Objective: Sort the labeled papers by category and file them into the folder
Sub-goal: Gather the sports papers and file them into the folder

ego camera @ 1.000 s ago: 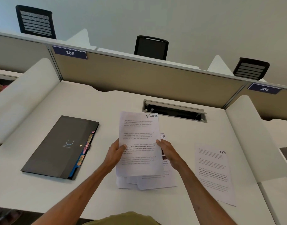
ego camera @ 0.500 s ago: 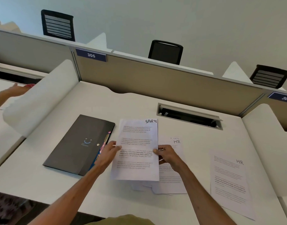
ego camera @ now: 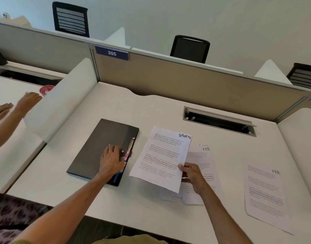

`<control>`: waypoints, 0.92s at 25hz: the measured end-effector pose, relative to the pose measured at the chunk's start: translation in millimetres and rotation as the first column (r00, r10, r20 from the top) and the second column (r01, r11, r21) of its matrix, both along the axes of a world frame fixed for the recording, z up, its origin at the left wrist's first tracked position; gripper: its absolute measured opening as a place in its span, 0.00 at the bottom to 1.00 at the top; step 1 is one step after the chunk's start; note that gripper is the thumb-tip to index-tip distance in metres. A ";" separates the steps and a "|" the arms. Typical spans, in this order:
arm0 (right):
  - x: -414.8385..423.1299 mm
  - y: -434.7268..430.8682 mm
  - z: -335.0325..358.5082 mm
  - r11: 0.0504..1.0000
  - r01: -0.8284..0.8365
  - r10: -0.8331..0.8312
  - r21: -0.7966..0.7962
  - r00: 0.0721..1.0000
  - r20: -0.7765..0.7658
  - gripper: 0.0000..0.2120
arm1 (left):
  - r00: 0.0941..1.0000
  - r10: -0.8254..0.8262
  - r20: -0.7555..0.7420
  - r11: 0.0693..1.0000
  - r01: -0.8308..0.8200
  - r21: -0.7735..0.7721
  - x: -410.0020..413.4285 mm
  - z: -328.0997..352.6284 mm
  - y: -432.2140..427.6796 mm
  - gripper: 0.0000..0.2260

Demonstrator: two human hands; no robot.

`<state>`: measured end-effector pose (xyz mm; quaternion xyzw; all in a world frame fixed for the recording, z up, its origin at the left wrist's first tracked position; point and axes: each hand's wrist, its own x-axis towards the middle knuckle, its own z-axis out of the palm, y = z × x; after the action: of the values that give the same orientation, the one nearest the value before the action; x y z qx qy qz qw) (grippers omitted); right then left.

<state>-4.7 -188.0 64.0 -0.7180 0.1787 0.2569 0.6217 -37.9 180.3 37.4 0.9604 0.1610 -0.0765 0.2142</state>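
Note:
A dark grey folder with coloured tabs along its right edge lies closed on the white desk. My left hand rests on the folder's flap by the snap button. My right hand pinches the right edge of a sheet labelled SPORTS, held tilted just right of the folder. Under that sheet lies a loose pile of papers whose top sheet reads HR. A separate HR sheet lies flat at the desk's right.
A cable slot opens in the desk near the back partition. White side dividers bound the desk on both sides. Another person's hands are at the neighbouring desk on the left, beside a pink round object.
My left hand let go of the SPORTS sheet and moved left onto the folder. My right hand alone now holds the sheet, which has tilted. The view shifted left.

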 end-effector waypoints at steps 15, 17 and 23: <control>-20.2 15.4 -4.8 0.998 0.058 -0.058 0.000 0.998 -0.034 0.09 | 0.984 -0.179 0.003 0.984 0.179 0.010 -3.3 13.6 9.2 0.27; -17.8 17.4 -2.0 1.000 0.031 -0.031 0.001 0.999 -0.031 0.09 | 0.983 -0.182 -0.003 0.982 0.182 0.043 -5.2 11.2 12.3 0.28; -4.6 8.0 1.9 0.999 -0.040 0.040 -0.023 0.999 -0.025 0.09 | 0.998 -0.041 -0.054 0.997 0.045 0.070 -9.5 5.8 7.5 0.29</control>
<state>-9.3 -179.9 65.8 -0.7253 0.1750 0.2761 0.6059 -47.3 187.9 43.1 0.9683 0.1484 -0.1004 0.1738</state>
